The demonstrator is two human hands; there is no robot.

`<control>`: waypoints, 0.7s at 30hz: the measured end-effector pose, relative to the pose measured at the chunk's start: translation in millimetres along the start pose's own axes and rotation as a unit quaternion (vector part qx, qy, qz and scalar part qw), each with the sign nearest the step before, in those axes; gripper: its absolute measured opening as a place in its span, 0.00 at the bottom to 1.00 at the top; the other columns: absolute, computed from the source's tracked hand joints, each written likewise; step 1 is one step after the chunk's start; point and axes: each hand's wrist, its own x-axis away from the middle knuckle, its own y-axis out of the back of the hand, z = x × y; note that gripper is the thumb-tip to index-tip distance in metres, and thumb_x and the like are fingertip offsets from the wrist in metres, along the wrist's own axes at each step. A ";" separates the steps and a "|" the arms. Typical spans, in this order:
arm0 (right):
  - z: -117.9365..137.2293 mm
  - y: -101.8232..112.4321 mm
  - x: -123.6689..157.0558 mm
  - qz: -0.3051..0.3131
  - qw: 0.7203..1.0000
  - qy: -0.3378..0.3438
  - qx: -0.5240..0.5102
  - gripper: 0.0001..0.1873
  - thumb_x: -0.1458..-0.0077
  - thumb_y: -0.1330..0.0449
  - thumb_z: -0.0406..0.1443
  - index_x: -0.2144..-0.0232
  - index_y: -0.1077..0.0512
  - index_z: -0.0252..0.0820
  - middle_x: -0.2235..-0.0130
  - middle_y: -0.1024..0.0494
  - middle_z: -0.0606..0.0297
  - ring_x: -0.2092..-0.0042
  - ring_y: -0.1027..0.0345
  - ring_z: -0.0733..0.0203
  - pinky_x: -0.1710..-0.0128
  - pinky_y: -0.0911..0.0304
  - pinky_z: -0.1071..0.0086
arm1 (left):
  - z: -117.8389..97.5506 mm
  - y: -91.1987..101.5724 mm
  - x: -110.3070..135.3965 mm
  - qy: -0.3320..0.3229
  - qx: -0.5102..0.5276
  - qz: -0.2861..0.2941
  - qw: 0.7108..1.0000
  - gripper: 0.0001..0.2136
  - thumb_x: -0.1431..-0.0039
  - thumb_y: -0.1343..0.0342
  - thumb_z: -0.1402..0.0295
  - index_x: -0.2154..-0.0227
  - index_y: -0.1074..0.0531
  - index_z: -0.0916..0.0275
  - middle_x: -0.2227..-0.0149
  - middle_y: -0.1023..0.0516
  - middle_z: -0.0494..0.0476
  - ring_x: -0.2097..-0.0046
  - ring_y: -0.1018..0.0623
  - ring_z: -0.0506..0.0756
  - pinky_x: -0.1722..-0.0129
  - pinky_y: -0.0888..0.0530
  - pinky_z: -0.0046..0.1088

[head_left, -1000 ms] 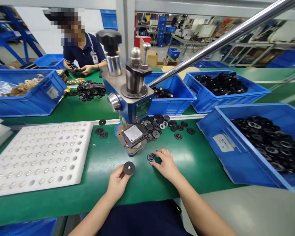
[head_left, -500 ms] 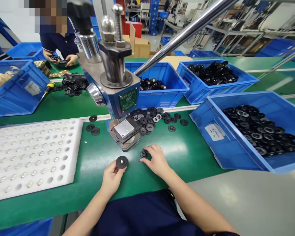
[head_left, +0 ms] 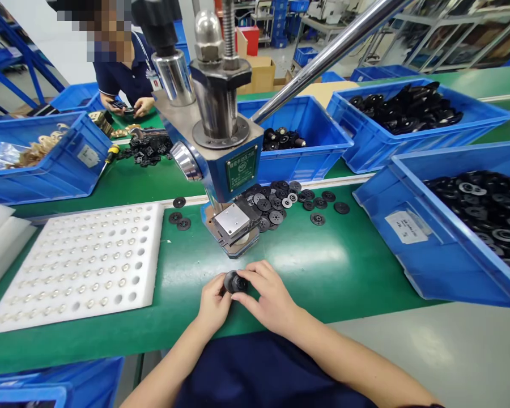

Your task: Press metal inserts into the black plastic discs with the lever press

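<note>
My left hand (head_left: 213, 305) and my right hand (head_left: 268, 299) meet just in front of the blue hand press (head_left: 221, 164), above the green table. Both pinch black round parts (head_left: 235, 281) held together between the fingertips; I cannot tell whether it is one piece or two stacked. The press's metal block (head_left: 232, 220) sits a little beyond my fingers. A heap of loose black discs (head_left: 276, 205) lies right of the press base.
A white foam tray (head_left: 76, 263) with small metal pieces in its holes lies at the left. Blue bins of black parts (head_left: 471, 226) stand at the right and behind. The press's steel lever (head_left: 323, 56) slants overhead. Another person sits across the table at the back left.
My hands have come together: the left brought its black disc rightward, and the right lifted the small black part off the table to meet it. The camera view also shifted closer.
</note>
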 end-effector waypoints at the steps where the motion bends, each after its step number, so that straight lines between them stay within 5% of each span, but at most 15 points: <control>1: 3.1 -1.5 -2.4 0.003 1.000 0.009 0.010 0.20 0.44 0.34 0.40 0.51 0.28 0.42 0.58 0.26 0.59 0.55 0.33 0.57 0.54 0.30 0.59 | 1.3 -0.4 0.5 -0.012 0.008 0.004 1.000 0.07 0.41 0.45 0.67 0.68 0.23 0.63 0.70 0.20 0.56 0.68 0.23 0.55 0.66 0.25 0.30; 11: 15.2 0.8 -9.0 0.045 0.995 -0.005 0.093 0.18 0.48 0.31 0.42 0.56 0.26 0.41 0.60 0.25 0.59 0.57 0.34 0.55 0.58 0.32 0.59 | 12.1 -3.0 5.8 -0.027 -0.005 0.017 0.999 0.10 0.39 0.46 0.68 0.61 0.20 0.62 0.64 0.17 0.61 0.62 0.19 0.58 0.61 0.20 0.37; 21: 15.8 -11.4 2.5 -0.001 0.992 -0.012 0.128 0.16 0.41 0.37 0.44 0.57 0.28 0.39 0.60 0.25 0.57 0.59 0.32 0.55 0.60 0.37 0.59 | 10.1 -3.1 7.2 -0.047 -0.008 0.021 0.999 0.11 0.37 0.46 0.65 0.62 0.19 0.62 0.65 0.16 0.61 0.64 0.18 0.57 0.63 0.20 0.34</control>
